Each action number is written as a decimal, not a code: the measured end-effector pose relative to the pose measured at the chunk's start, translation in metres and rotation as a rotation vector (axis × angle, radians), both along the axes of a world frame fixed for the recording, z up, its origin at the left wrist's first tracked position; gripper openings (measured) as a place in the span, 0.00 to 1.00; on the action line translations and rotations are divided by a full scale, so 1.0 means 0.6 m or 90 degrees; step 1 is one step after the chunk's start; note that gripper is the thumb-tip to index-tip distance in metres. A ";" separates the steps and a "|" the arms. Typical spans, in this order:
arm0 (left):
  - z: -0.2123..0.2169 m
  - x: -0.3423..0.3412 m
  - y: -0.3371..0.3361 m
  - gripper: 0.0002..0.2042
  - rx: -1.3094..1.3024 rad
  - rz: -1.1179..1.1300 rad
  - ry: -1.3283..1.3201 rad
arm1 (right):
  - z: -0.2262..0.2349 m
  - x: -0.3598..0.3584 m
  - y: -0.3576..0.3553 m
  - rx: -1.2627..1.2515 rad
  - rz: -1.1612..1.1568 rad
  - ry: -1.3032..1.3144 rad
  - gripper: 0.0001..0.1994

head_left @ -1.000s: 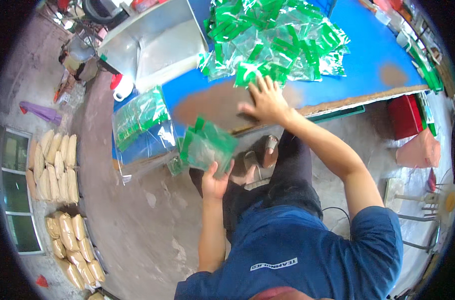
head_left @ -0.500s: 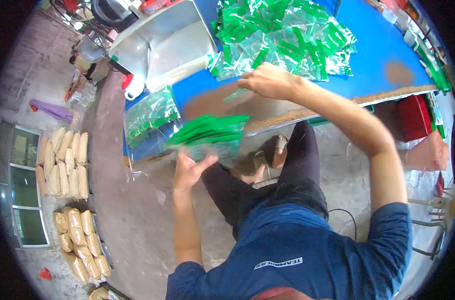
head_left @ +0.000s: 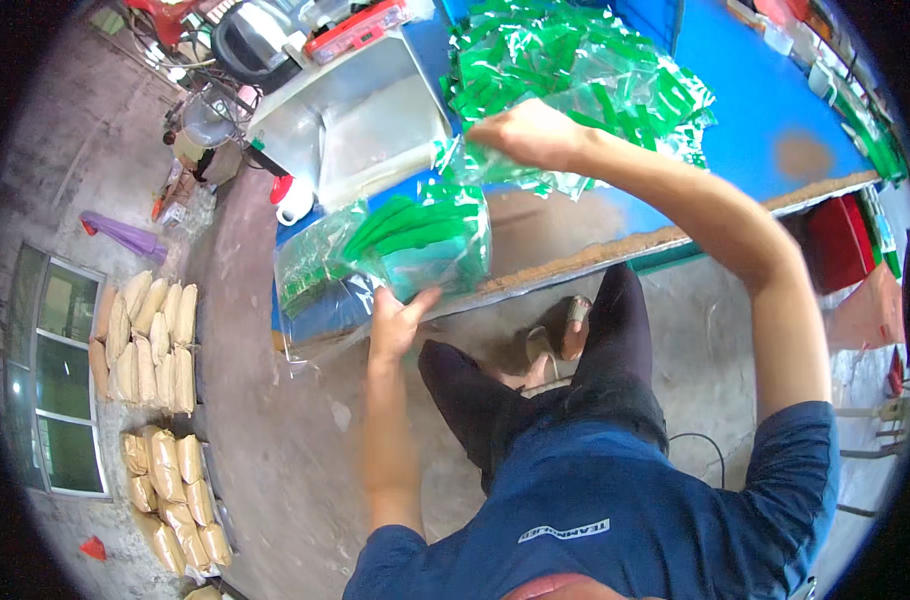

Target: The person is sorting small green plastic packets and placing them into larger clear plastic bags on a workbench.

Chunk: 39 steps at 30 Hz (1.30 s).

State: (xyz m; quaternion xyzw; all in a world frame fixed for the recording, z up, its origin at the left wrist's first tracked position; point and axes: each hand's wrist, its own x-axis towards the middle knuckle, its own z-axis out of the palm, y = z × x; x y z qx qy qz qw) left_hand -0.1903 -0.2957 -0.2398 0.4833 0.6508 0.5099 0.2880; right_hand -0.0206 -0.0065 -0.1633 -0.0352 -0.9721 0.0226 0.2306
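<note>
Two bare hands work around a shallow, rectangular, silver-grey metal tray [head_left: 383,120] that sits on a blue-topped table [head_left: 745,105] with a worn brown front edge. Nearer the person than the tray, the left hand [head_left: 399,318] is partly closed, its thumb out to the right and its other fingers largely hidden; it has hold of the lower edge of a fanned bundle of clear plastic packets with green bands [head_left: 415,228]. That bundle stands between the tray and the person, its green bands uppermost and overlapping one another. To the right of the tray's near corner, the right hand [head_left: 528,132] is curled almost into a fist, with its fingertips out of sight. Clear film with some green shows just below it, but I cannot tell whether the fingers pinch it.

Right of the tray, and partly behind the right hand, spreads a large loose heap of clear and green plastic packets [head_left: 585,60]. On the person's side of the tray, toward the left, a flat clear plastic bag with green-banded contents [head_left: 310,275] lies near the table's end, partly overlapped by the held bundle. Just beside the tray's near left corner is a small white jug with a red top [head_left: 294,203]. Beyond the tray are a black and silver electric kettle [head_left: 258,45] and a red plastic box [head_left: 357,32].
</note>
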 end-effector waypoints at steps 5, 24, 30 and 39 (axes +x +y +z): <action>-0.100 -0.005 -0.001 0.29 0.195 0.030 -0.581 | -0.076 0.022 0.004 -0.403 -0.312 0.461 0.08; -0.095 -0.011 0.109 0.56 0.130 -0.016 0.030 | -0.227 0.012 -0.128 -0.498 0.000 0.167 0.38; -0.058 0.001 0.127 0.45 0.231 -0.044 -0.012 | -0.172 -0.022 -0.166 -0.635 -0.124 0.207 0.34; -0.074 0.024 0.139 0.44 0.232 -0.067 -0.119 | -0.227 -0.023 -0.149 -0.619 -0.099 0.177 0.37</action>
